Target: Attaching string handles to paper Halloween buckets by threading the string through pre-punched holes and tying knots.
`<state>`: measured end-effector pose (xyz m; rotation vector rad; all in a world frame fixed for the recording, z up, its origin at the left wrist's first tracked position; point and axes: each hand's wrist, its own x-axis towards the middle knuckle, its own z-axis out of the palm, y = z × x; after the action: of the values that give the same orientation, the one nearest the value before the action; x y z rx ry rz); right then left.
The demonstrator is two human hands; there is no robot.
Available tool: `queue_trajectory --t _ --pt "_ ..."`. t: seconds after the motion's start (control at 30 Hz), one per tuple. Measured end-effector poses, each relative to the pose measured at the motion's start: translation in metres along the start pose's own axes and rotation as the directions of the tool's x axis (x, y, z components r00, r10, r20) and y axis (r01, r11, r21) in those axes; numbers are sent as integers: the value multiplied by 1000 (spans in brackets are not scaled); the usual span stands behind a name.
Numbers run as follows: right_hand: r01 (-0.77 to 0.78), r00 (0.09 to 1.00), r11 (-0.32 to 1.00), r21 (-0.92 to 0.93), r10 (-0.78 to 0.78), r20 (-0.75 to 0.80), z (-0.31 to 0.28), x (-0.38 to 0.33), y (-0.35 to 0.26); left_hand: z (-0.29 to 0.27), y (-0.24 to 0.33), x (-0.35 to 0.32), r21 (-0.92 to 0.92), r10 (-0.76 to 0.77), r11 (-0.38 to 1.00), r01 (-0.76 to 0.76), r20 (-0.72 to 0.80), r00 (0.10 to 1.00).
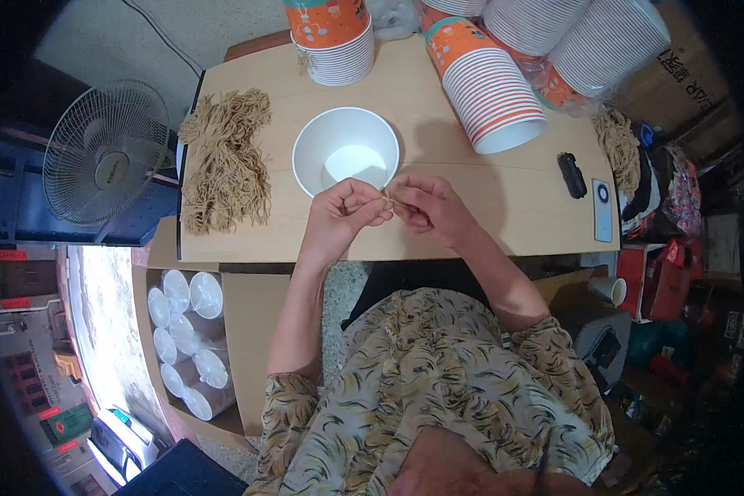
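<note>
Two hands meet right at the near rim of the white paper bowl (pixel 345 153), and that's where my eye goes. My left hand (pixel 345 212) and my right hand (pixel 426 205) are drawn together, fingertips almost touching, each pinching one end of a short tan string (pixel 391 201) stretched between them. Both pinches look closed on that strand, thumbs pressed against forefingers. The string sits just in front of the bowl, above the wooden table (pixel 488 198), and I cannot tell whether it touches the bowl's edge.

The bowl stands upright, open side up, middle of the tabletop. To its left lies a loose pile of tan strings (pixel 226 157), well apart from my hands. At the far edge stands a stack of orange-and-white paper bowls (pixel 332 37), and to the right a longer stack (pixel 488 87) lies tipped on its side, with more white stacks behind it. A small black object (pixel 571 174) and a pale phone (pixel 603 210) rest near the right edge. Off the table on the left stands a fan (pixel 106 153), and below it a box holds clear lids (pixel 186 335).
</note>
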<state>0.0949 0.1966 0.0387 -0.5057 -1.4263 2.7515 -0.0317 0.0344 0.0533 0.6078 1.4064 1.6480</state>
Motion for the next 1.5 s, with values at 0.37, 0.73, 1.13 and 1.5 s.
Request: queue_trajectory --t 0.37,0.73,1.13,1.5 --pt "96 994 980 -172 -104 -36 -4 3 5 1 3 -1 43 -28 999 28 4 1000" --pt "208 945 963 -169 -242 -218 12 -2 -1 -3 -2 3 27 -45 999 44 46 998" --pt "334 886 856 -396 -428 -178 22 -5 -9 6 -6 -5 94 178 980 -175 -19 984" --pt "172 933 644 -745 -349 -86 19 -32 -25 19 -17 -22 677 585 583 -449 33 810"
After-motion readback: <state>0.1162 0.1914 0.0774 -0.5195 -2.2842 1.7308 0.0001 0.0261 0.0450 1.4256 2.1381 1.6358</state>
